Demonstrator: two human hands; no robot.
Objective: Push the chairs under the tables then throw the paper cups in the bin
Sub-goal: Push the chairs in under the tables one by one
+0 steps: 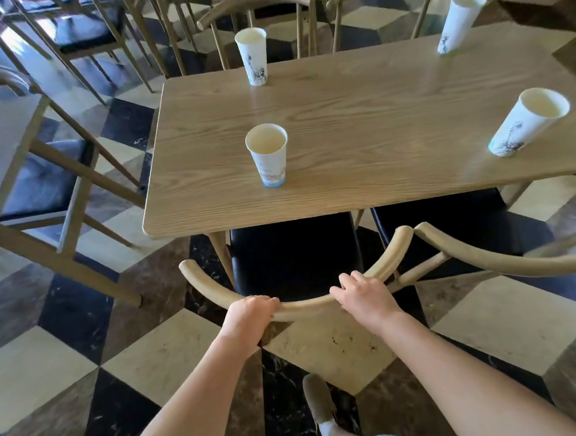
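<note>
A wooden table (pixel 375 118) carries several white paper cups: one near the front left (pixel 267 155), one at the back left (pixel 253 56), one at the right (pixel 528 120), one at the back right (pixel 460 22). Right in front of me stands a chair with a curved wooden backrest (pixel 305 306) and a black seat (pixel 292 251), its seat partly under the table. My left hand (pixel 250 312) grips the backrest from above. My right hand (pixel 363 294) rests on the same rail, fingers curled over it.
A second chair (pixel 483 236) with a black seat stands just to the right, its backrest touching the first one's. Two more chairs (pixel 257 7) sit at the table's far side. Another table (pixel 2 141) and chair stand at the left. The floor is checkered tile.
</note>
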